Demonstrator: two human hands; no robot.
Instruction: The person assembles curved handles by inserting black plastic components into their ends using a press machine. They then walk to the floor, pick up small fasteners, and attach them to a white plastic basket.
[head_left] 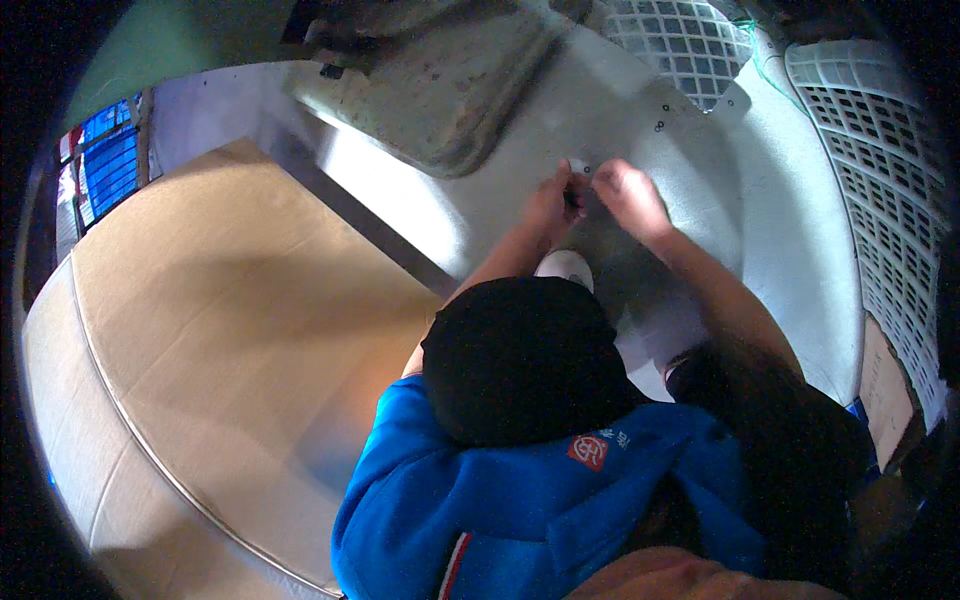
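At one o'clock, left hand (pixel 560 198) and right hand (pixel 632 200), fingers curled, hold unclear, flank a tiny ring (pixel 587 170), long axis indiscernible.

Left grip (pixel 558 202) beside right grip (pixel 630 197); small rings (pixel 659 126) beyond; tan box (pixel 240 290) leftward

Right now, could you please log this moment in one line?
left hand: fingers curled, grip unclear; right hand: beside it, grip unclear; rings: beyond right hand; box: at left; basket: at right
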